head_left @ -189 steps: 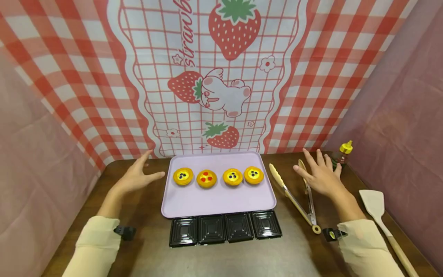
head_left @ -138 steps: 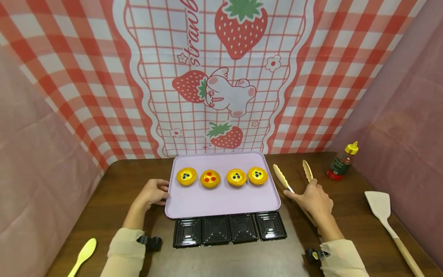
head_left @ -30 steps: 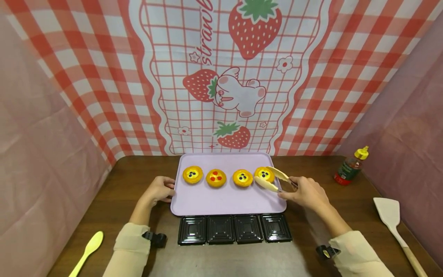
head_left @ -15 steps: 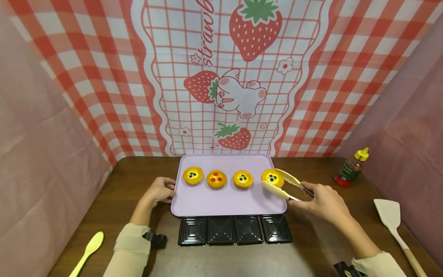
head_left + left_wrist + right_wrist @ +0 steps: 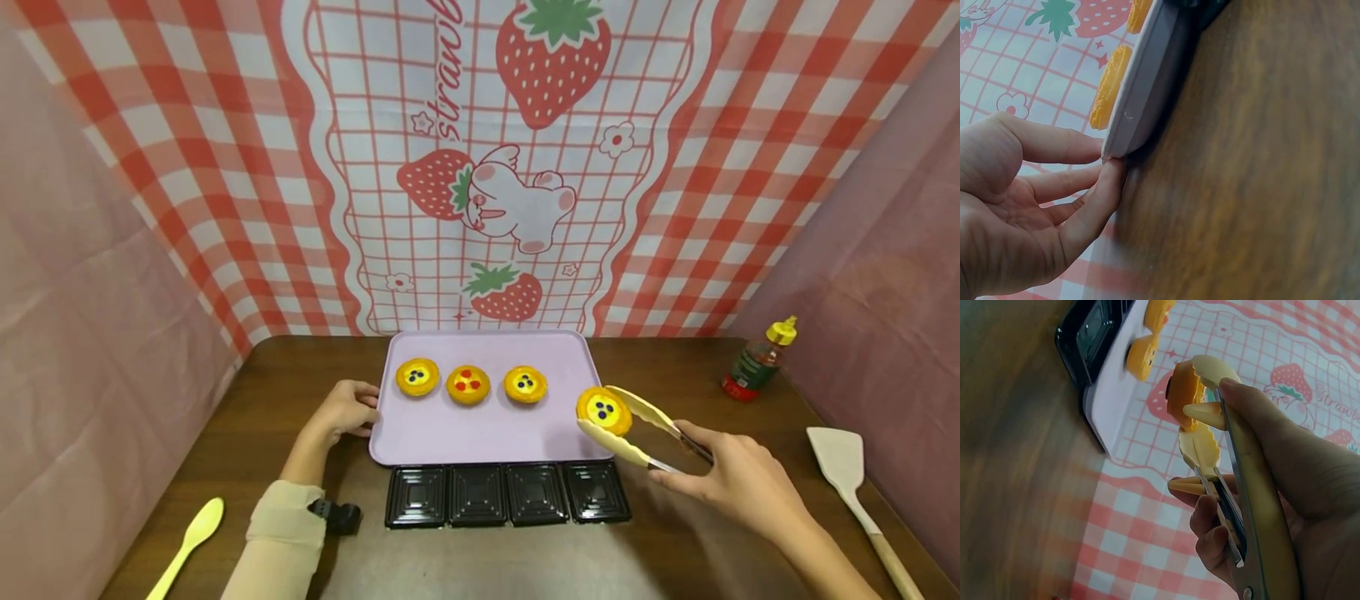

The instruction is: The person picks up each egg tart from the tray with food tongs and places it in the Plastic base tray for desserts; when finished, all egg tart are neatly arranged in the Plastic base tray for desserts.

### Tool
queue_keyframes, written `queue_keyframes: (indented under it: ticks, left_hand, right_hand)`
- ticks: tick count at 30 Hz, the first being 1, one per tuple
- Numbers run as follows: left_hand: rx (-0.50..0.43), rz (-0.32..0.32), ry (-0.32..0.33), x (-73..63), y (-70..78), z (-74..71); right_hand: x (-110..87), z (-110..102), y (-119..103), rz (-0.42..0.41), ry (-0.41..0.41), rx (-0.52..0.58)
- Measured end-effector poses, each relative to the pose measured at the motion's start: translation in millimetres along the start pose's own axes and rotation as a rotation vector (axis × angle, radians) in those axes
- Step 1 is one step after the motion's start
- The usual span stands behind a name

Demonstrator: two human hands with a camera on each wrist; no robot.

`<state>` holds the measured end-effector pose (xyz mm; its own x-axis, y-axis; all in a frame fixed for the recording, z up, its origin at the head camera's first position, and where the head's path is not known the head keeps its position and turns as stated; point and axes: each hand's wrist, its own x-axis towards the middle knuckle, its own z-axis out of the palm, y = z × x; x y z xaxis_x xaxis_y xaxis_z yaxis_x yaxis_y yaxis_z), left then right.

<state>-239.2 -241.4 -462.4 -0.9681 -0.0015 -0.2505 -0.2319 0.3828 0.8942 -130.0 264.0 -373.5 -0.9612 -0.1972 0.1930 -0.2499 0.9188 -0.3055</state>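
My right hand (image 5: 753,479) holds metal tongs (image 5: 617,443) with cream scalloped tips. Between those tips is an egg tart (image 5: 603,410) with three blue berries, raised over the right edge of the lilac tray (image 5: 480,437). The right wrist view shows the tart (image 5: 1183,390) side-on, squeezed by both tips, with my thumb and fingers on either arm of the tongs. My left hand (image 5: 347,410) grips the tray's left rim; in the left wrist view its fingertips meet at the tray's edge (image 5: 1141,94). Several tarts (image 5: 468,385) sit on the tray, one topped with red pieces.
Several black square plastic containers (image 5: 477,497) stand in a row along the tray's front edge. A yellow spoon (image 5: 197,530) lies at the left. To the right are a sauce bottle (image 5: 757,365) and a white spatula (image 5: 838,462). A strawberry-print cloth (image 5: 480,208) hangs behind.
My right hand has picked up the tongs, and their tips have taken the rightmost tart. The tart has been lifted and carried right and nearer. My left hand stays at the tray's rim.
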Motion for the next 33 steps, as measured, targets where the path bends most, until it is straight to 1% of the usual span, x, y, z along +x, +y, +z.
queue_keyframes:
  ticks: [3,7,10,14,17,21,23,29,33]
  left_hand:
    - [-0.002,0.009,-0.002,0.6,0.7,-0.7]
    - [-0.004,0.013,-0.002,1.0,0.8,-1.6]
    - [-0.002,0.013,-0.002,0.7,0.9,-2.0]
    - [0.007,0.016,-0.001,-0.5,2.1,-2.3]
    - [0.012,0.014,0.003,-1.6,2.6,-2.0]
    - [0.006,0.023,-0.007,-1.7,1.5,-0.7]
    - [0.002,0.023,-0.008,-0.8,0.2,0.1]
    - [0.011,0.015,0.010,1.1,-1.6,0.4]
    - [-0.003,0.033,-0.004,0.7,-2.0,-0.5]
  right_hand:
    - [-9.0,-0.8,-1.3,0.002,0.015,-0.011]
    - [-20.9,-1.6,-1.1,0.021,0.003,-0.012]
    - [-29.3,-0.8,0.0,0.045,-0.030,0.002]
    - [-39.2,4.0,3.3,0.049,-0.058,0.033]
    - [-44.7,9.6,5.5,0.059,-0.094,0.049]
    - [-48.3,17.3,7.5,0.079,-0.167,0.072]
    - [-48.8,20.7,8.5,0.084,-0.189,0.078]
    - [-47.1,28.7,10.1,0.102,-0.223,0.059]
    - [-47.0,32.5,10.1,0.106,-0.246,0.062]
